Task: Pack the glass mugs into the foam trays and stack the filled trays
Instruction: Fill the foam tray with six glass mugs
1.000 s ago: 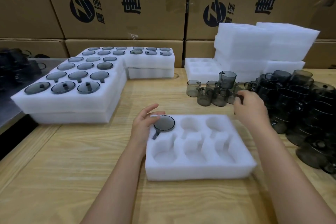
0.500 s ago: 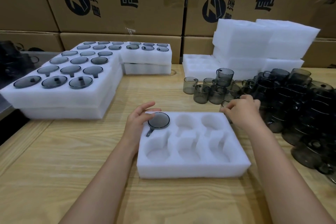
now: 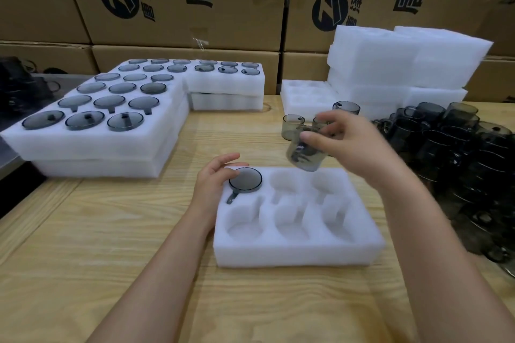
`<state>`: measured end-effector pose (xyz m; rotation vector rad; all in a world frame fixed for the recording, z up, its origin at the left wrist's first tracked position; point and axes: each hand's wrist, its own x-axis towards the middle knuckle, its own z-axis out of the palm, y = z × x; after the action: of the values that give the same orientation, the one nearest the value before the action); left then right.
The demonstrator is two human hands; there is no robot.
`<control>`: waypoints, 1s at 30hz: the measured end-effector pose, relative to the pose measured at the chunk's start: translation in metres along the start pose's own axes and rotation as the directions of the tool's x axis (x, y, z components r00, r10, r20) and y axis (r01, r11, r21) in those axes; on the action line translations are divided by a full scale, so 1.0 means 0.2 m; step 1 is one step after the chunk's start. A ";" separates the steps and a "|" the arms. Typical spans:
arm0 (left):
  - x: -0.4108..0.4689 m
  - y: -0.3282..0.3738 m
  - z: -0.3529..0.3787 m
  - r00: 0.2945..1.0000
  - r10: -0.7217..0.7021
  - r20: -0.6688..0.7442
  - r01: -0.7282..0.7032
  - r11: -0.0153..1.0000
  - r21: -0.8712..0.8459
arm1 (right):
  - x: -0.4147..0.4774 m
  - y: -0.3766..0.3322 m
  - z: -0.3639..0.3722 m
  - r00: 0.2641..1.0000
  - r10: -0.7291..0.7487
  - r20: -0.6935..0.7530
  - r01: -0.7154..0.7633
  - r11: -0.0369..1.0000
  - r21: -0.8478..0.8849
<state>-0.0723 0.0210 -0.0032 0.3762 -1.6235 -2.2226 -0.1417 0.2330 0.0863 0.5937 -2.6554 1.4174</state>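
Note:
A white foam tray (image 3: 298,255) with six pockets lies in front of me on the wooden table. One smoky glass mug (image 3: 245,179) sits upside down in its far left pocket, handle towards me. My left hand (image 3: 213,181) rests on the tray's far left corner, fingers touching that mug's rim. My right hand (image 3: 354,145) holds a second smoky mug (image 3: 305,154), tilted, in the air just above the tray's far middle pocket. The other pockets hold nothing.
Loose mugs (image 3: 292,127) stand behind the tray, and a dark heap of mugs (image 3: 457,153) fills the right. Filled trays (image 3: 92,131) are stacked at the left and at the back (image 3: 225,83). Unfilled foam trays (image 3: 401,64) pile at the back right. Cardboard boxes (image 3: 178,0) form the back wall.
My right hand has picked up a mug from the loose group and carried it left, over the tray. My left hand has stayed on the tray's corner.

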 end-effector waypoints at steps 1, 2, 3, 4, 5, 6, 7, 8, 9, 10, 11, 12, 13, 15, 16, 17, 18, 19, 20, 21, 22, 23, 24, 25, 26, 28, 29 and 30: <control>0.00 0.00 0.00 1.000 -0.008 0.002 0.008 1.000 -0.016 | -0.01 -0.01 0.04 0.998 -0.005 0.055 0.005 1.000 -0.009; 0.00 0.00 0.00 1.000 -0.011 0.006 0.011 1.000 -0.027 | -0.01 -0.01 0.08 0.995 -0.009 0.099 0.013 0.999 -0.034; 0.00 0.00 0.00 1.000 -0.010 0.010 0.010 0.999 -0.033 | -0.02 -0.01 0.10 0.991 -0.007 0.136 0.015 0.998 -0.061; 0.00 0.00 0.00 1.000 -0.008 0.012 0.009 0.999 -0.033 | -0.02 0.00 0.12 0.986 0.003 0.167 0.012 0.996 -0.089; 0.00 0.01 0.01 1.000 -0.007 0.013 0.008 0.999 -0.032 | -0.02 0.00 0.13 0.981 0.016 0.195 0.007 0.993 -0.114; 0.00 0.00 0.00 1.000 -0.009 0.011 0.009 0.999 -0.032 | -0.01 0.01 0.14 0.975 0.026 0.219 0.003 0.991 -0.132; 0.00 0.00 0.00 1.000 -0.015 0.009 0.015 0.999 -0.034 | -0.01 0.02 0.14 0.972 0.029 0.235 0.005 0.990 -0.144; 0.00 0.00 0.00 1.000 -0.025 0.006 0.025 0.999 -0.037 | -0.02 0.03 0.14 0.970 0.022 0.241 0.016 0.988 -0.154; 0.00 0.00 0.00 0.999 -0.037 0.001 0.037 0.999 -0.036 | -0.02 0.03 0.14 0.969 0.006 0.245 0.038 0.984 -0.176; 0.01 -0.01 0.00 0.999 -0.046 -0.006 0.046 0.999 -0.026 | -0.02 0.03 0.15 0.967 -0.015 0.256 0.071 0.974 -0.214; 0.01 -0.01 0.00 0.999 -0.050 -0.011 0.050 0.999 -0.010 | -0.02 0.02 0.16 0.961 -0.032 0.274 0.105 0.961 -0.256; 0.01 -0.01 0.00 0.999 -0.051 -0.014 0.051 0.999 0.004 | -0.03 0.02 0.18 0.955 -0.042 0.293 0.131 0.948 -0.290; 0.01 -0.01 0.00 0.999 -0.051 -0.016 0.051 0.999 0.014 | -0.03 0.02 0.19 0.951 -0.047 0.306 0.146 0.939 -0.311; 0.01 -0.01 0.00 0.998 -0.051 -0.021 0.052 0.998 0.023 | -0.03 0.02 0.21 0.948 -0.050 0.315 0.163 0.925 -0.344; 0.01 -0.01 0.00 0.998 -0.053 -0.023 0.053 0.998 0.020 | -0.03 0.02 0.21 0.945 -0.056 0.323 0.181 0.911 -0.371; 0.01 -0.01 0.00 0.998 -0.054 -0.023 0.055 0.998 0.013 | -0.04 0.02 0.21 0.939 -0.061 0.339 0.202 0.895 -0.399; 0.00 -0.01 0.00 0.998 -0.056 -0.022 0.056 0.998 0.007 | -0.04 0.03 0.21 0.931 -0.059 0.360 0.218 0.881 -0.419; 0.00 -0.01 0.00 0.998 -0.056 -0.022 0.056 0.998 0.008 | -0.04 0.04 0.21 0.923 -0.044 0.383 0.221 0.875 -0.431; 0.00 -0.01 0.00 0.998 -0.056 -0.023 0.056 0.998 0.013 | -0.04 0.04 0.22 0.913 -0.010 0.409 0.204 0.878 -0.433; 0.00 -0.01 0.00 0.998 -0.057 -0.023 0.057 0.998 0.016 | -0.05 0.05 0.22 0.897 0.036 0.441 0.177 0.884 -0.432; 0.00 0.00 0.01 0.998 -0.057 -0.022 0.058 0.998 0.015 | -0.05 0.07 0.23 0.873 0.074 0.482 0.165 0.885 -0.436; 0.00 0.00 0.01 0.998 -0.055 -0.019 0.056 0.998 0.017 | -0.06 0.08 0.24 0.847 0.096 0.524 0.180 0.873 -0.453; 0.00 0.00 0.01 0.999 -0.050 -0.017 0.051 0.998 0.025 | -0.06 0.09 0.27 0.827 0.113 0.551 0.205 0.852 -0.481; 0.00 0.00 0.01 0.999 -0.043 -0.017 0.044 0.998 0.037 | -0.06 0.10 0.28 0.821 0.131 0.555 0.215 0.831 -0.513; 0.00 0.00 0.01 0.999 -0.037 -0.017 0.038 0.998 0.047 | -0.07 0.11 0.30 0.824 0.154 0.545 0.208 0.813 -0.545; -0.01 0.00 0.00 1.000 -0.030 -0.008 0.031 0.999 0.044 | -0.07 0.12 0.32 0.835 0.179 0.520 0.191 0.792 -0.579; -0.01 0.00 0.00 1.000 -0.030 0.004 0.030 0.999 0.032 | -0.07 0.12 0.32 0.838 0.178 0.515 0.192 0.788 -0.585; -0.01 0.00 -0.01 0.999 -0.028 0.018 0.028 0.999 0.021 | -0.07 0.13 0.32 0.840 0.171 0.516 0.195 0.791 -0.579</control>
<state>-0.0694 0.0214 -0.0038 0.3877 -1.6610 -2.2376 -0.1305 0.1970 0.0261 1.0396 -3.2612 0.2871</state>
